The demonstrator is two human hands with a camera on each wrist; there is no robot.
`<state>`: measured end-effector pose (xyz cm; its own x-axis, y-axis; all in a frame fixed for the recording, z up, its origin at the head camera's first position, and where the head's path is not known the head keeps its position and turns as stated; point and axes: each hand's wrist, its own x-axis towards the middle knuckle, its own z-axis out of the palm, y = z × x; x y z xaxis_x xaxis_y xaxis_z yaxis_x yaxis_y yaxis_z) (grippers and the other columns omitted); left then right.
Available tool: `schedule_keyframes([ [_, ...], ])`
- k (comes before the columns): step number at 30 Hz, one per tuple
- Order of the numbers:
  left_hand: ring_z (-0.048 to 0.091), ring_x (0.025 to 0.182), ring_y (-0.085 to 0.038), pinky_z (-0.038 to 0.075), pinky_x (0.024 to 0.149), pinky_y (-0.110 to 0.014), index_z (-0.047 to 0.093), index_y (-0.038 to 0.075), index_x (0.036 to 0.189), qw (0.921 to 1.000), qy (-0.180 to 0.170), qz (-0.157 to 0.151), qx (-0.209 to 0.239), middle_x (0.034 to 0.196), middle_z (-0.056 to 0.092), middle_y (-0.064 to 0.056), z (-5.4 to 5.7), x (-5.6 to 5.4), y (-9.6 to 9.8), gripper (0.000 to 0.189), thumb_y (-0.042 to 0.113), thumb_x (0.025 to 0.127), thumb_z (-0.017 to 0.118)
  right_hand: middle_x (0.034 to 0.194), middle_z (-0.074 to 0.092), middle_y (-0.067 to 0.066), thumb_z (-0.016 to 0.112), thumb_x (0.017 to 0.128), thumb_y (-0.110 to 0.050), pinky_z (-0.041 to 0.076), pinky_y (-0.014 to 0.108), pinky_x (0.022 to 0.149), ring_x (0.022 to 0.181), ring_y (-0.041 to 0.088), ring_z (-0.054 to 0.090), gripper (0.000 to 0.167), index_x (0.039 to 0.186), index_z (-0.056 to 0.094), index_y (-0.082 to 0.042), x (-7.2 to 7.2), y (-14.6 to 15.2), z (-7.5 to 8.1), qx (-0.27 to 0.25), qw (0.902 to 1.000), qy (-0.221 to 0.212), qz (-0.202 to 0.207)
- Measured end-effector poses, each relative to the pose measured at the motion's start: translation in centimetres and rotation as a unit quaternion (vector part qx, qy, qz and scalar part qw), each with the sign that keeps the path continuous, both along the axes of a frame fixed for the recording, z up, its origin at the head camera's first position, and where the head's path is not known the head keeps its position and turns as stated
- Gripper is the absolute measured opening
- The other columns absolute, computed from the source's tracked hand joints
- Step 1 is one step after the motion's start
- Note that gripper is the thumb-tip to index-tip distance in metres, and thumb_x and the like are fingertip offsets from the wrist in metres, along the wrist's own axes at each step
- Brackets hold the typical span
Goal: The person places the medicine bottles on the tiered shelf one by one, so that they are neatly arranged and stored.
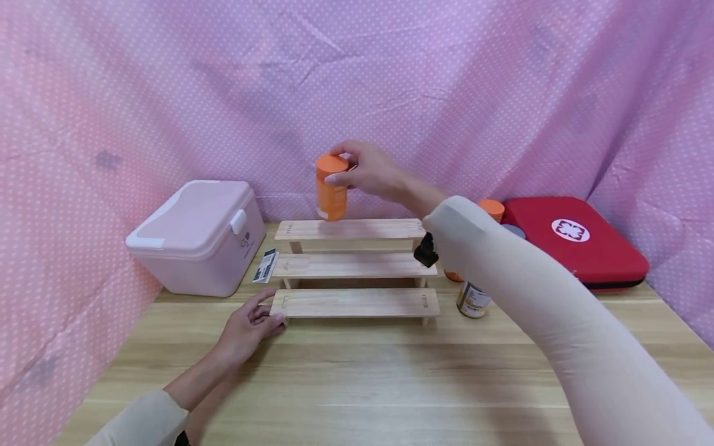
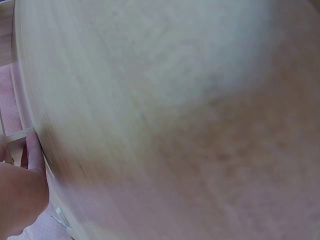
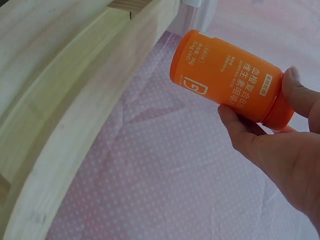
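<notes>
My right hand grips an orange pill bottle by its cap end, holding it above the top step near its left part. In the right wrist view thumb and fingers pinch the bottle, and its label with white print shows. A three-step wooden rack stands on the table. At the left end of its lowest step, my left hand holds the rack, thumb in front and fingers behind. The left wrist view shows this hand at the edge, its fingers on the wood.
A pale pink lidded box stands left of the rack, with a small printed card between them. To the right are a jar with a label, another orange-capped bottle partly behind my sleeve, and a red first-aid case.
</notes>
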<state>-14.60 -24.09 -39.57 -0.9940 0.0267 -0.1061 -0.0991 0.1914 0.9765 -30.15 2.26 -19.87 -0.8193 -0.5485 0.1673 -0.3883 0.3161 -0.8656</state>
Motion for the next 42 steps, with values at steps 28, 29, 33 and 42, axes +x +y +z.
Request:
schedule_keyframes([
  [28,0.065,0.094,-0.018,0.058,0.088,-0.03,0.028,0.001,0.148,0.9999,-0.005,-0.008,-0.005,0.112,0.06,-0.024,0.2,-0.1,0.0,0.061,-0.006,0.094,0.056,0.112,0.061,0.004,0.07,0.089,-0.017,0.053,0.028,0.087,0.1,0.019,0.057,0.043,0.129,0.054,-0.01,0.3,-2.5,-1.9,0.097,0.995,0.025,0.0],
  [29,0.065,0.095,-0.018,0.058,0.088,-0.03,0.028,0.001,0.148,0.9999,-0.005,-0.009,-0.005,0.112,0.06,-0.024,0.2,-0.1,0.0,0.061,-0.006,0.094,0.056,0.113,0.061,0.004,0.07,0.089,-0.018,0.053,0.029,0.087,0.1,0.019,0.057,0.044,0.129,0.054,-0.01,0.3,-2.5,-1.9,0.101,0.9946,0.025,0.0],
  [33,0.064,0.096,-0.02,0.058,0.088,-0.03,0.028,0.002,0.148,0.9999,-0.009,-0.008,-0.004,0.114,0.058,-0.025,0.2,-0.1,0.0,0.061,-0.006,0.094,0.055,0.121,0.057,0.009,0.07,0.089,-0.027,0.052,0.032,0.093,0.108,0.02,0.055,0.057,0.137,0.045,-0.01,0.7,-2.1,-1.4,0.126,0.9919,0.017,-0.004],
  [42,0.064,0.093,-0.017,0.059,0.088,-0.03,0.025,-0.003,0.147,0.9998,0.001,-0.019,-0.008,0.112,0.059,-0.025,0.3,-0.1,0.0,0.062,-0.006,0.094,0.055,0.148,0.035,0.015,0.069,0.09,-0.031,0.048,0.043,0.104,0.129,0.03,0.043,0.072,0.147,0.031,-0.01,3.4,3.1,0.1,0.156,0.9865,0.051,-0.006],
])
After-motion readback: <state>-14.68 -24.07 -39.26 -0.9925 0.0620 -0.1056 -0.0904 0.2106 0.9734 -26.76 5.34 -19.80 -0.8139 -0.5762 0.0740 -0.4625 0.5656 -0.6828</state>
